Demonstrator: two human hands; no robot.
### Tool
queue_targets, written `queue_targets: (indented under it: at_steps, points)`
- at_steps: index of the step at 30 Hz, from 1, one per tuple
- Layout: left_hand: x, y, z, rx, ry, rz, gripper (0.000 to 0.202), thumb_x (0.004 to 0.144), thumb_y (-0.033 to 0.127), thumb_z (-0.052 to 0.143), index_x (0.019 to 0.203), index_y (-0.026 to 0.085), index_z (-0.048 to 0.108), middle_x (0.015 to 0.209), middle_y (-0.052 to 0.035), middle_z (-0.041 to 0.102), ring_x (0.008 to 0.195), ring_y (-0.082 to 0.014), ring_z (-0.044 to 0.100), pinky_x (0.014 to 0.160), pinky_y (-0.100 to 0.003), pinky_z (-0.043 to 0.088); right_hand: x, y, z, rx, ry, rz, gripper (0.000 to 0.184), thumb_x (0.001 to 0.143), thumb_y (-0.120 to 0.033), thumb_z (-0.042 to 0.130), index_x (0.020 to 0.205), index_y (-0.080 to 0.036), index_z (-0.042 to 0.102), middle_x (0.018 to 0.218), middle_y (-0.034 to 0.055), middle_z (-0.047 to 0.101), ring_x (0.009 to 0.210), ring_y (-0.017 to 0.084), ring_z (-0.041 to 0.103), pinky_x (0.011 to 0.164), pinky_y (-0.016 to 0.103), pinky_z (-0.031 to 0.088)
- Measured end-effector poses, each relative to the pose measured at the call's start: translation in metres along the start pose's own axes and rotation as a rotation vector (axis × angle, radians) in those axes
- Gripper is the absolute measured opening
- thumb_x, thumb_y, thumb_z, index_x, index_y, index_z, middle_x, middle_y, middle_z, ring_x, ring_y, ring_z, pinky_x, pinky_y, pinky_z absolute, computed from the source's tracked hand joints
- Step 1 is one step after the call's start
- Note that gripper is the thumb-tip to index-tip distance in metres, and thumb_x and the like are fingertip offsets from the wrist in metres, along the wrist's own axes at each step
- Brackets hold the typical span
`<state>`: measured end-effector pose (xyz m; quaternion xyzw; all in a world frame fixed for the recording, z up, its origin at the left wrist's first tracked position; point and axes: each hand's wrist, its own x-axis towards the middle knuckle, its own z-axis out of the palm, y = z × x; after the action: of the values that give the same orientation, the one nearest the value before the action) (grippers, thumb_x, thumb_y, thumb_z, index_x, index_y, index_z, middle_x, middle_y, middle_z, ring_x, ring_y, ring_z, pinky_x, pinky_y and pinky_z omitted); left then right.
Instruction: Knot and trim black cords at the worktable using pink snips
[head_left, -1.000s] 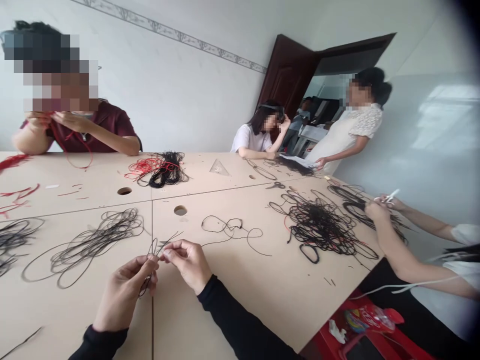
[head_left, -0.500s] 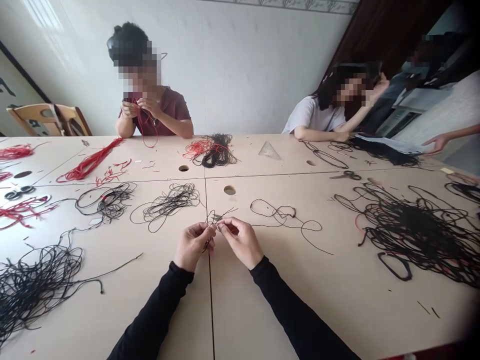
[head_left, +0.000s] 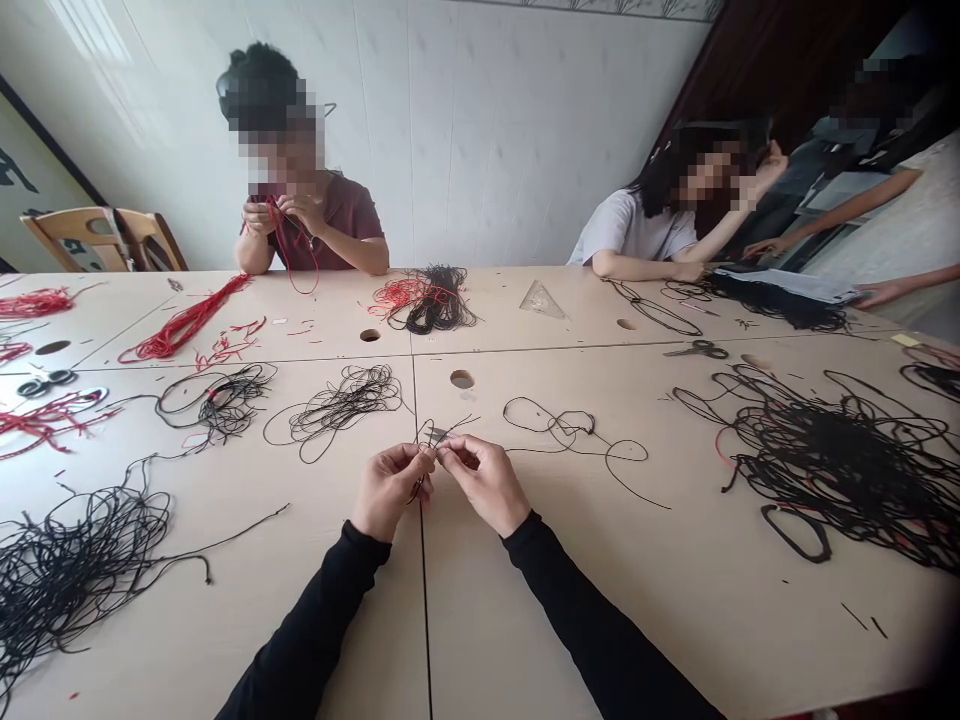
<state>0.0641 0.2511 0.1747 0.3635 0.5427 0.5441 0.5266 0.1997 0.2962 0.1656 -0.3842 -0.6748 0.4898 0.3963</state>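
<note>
Both hands are up over the near-middle of the worktop (head_left: pixel 525 600), right above the seam between two panels. The left hand (head_left: pixel 388 490) and right hand (head_left: pixel 486 482) meet fingertip to fingertip, and each grip is pinched closed on the same thin black cord (head_left: pixel 425 436). A few small loops and loose ends poke up past the fingers, and a bit hangs down under the left hand. Both arms are in black sleeves.

Just right of the hands a single loose black strand (head_left: pixel 571 430) lies in curls on the worktop. To the left and a bit further back there's a flat black tangle (head_left: pixel 345 395), and beyond it another one (head_left: pixel 217 398). A big black heap (head_left: pixel 71 560) sits by the near left edge and an even bigger one (head_left: pixel 840 460) towards the right edge. Near the far edge are a red-and-black bundle (head_left: pixel 429 300) and a long red bunch (head_left: pixel 180 325). Scissors (head_left: pixel 697 350) lie towards the far right. A round hole (head_left: pixel 462 379) sits just beyond the hands.

Across the far edge a person in a dark red top (head_left: pixel 341 220) fiddles with red cord, and a person in a white top (head_left: pixel 637 230) leans on the worktop. There's a dark marking on the wall (head_left: pixel 11 170) at far left, too cut off to read.
</note>
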Motion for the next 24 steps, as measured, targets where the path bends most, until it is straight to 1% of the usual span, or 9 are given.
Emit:
queue_targets:
  at_steps: [2, 5, 8, 11, 16, 19, 24]
  points:
    - [0.0005, -0.0009, -0.0013, -0.009, -0.039, -0.007, 0.030, 0.074, 0.041, 0.069, 0.066, 0.014, 0.058, 0.048, 0.0011, 0.056, 0.036, -0.0077, 0.049, 0.037, -0.018, 0.033, 0.0005, -0.0003, -0.0009, 0.024, -0.031, -0.040, 0.020, 0.086, -0.034, 0.054, 0.081, -0.016, 0.064, 0.078, 0.0031, 0.065, 0.070, 0.015, 0.059, 0.068, 0.025, 0.047]
    - [0.0010, -0.0019, -0.0023, -0.030, -0.079, -0.015, 0.031, 0.074, 0.041, 0.069, 0.065, 0.014, 0.057, 0.048, 0.0009, 0.056, 0.035, -0.0078, 0.049, 0.038, -0.019, 0.034, 0.0011, 0.0003, -0.0022, 0.026, -0.042, -0.069, 0.020, 0.087, -0.033, 0.053, 0.082, -0.016, 0.064, 0.081, 0.0038, 0.066, 0.071, 0.015, 0.059, 0.069, 0.026, 0.047]
    - [0.0010, -0.0024, -0.0021, -0.056, -0.079, -0.015, 0.032, 0.073, 0.042, 0.070, 0.065, 0.014, 0.057, 0.048, 0.0014, 0.055, 0.036, -0.0079, 0.048, 0.039, -0.020, 0.037, 0.0008, 0.0021, -0.0027, -0.014, -0.020, -0.052, 0.021, 0.086, -0.034, 0.054, 0.083, -0.016, 0.064, 0.080, 0.0035, 0.066, 0.068, 0.014, 0.057, 0.067, 0.025, 0.046]
    - [0.0005, -0.0024, -0.0017, -0.058, -0.070, -0.015, 0.032, 0.073, 0.042, 0.070, 0.064, 0.015, 0.057, 0.048, 0.0016, 0.055, 0.036, -0.0079, 0.048, 0.039, -0.020, 0.037, 0.0000, 0.0031, -0.0023, -0.061, 0.020, -0.013, 0.022, 0.085, -0.035, 0.055, 0.079, -0.016, 0.065, 0.073, 0.0026, 0.063, 0.063, 0.014, 0.053, 0.062, 0.025, 0.044]
    - [-0.0003, -0.0011, -0.0016, -0.004, -0.061, -0.010, 0.031, 0.075, 0.041, 0.068, 0.065, 0.014, 0.056, 0.048, 0.0008, 0.056, 0.035, -0.0073, 0.048, 0.038, -0.019, 0.029, 0.0002, 0.0019, -0.0017, -0.066, 0.003, -0.013, 0.025, 0.085, -0.036, 0.055, 0.074, -0.016, 0.063, 0.069, 0.0021, 0.062, 0.060, 0.014, 0.051, 0.059, 0.025, 0.042]
    - [-0.0001, -0.0014, -0.0020, -0.017, -0.086, -0.025, 0.032, 0.075, 0.042, 0.068, 0.064, 0.014, 0.056, 0.048, 0.0006, 0.056, 0.035, -0.0071, 0.048, 0.037, -0.018, 0.027, 0.0012, 0.0021, -0.0029, -0.048, -0.030, -0.037, 0.023, 0.086, -0.036, 0.053, 0.076, -0.017, 0.062, 0.072, 0.0022, 0.063, 0.063, 0.014, 0.054, 0.062, 0.025, 0.044]
    - [0.0011, -0.0054, -0.0036, -0.075, -0.138, -0.050, 0.031, 0.074, 0.042, 0.069, 0.065, 0.014, 0.057, 0.048, 0.0012, 0.055, 0.035, -0.0073, 0.047, 0.037, -0.019, 0.033, 0.0019, 0.0016, -0.0057, 0.000, -0.066, -0.071, 0.021, 0.087, -0.035, 0.053, 0.082, -0.017, 0.063, 0.083, 0.0045, 0.067, 0.073, 0.016, 0.061, 0.071, 0.027, 0.049]
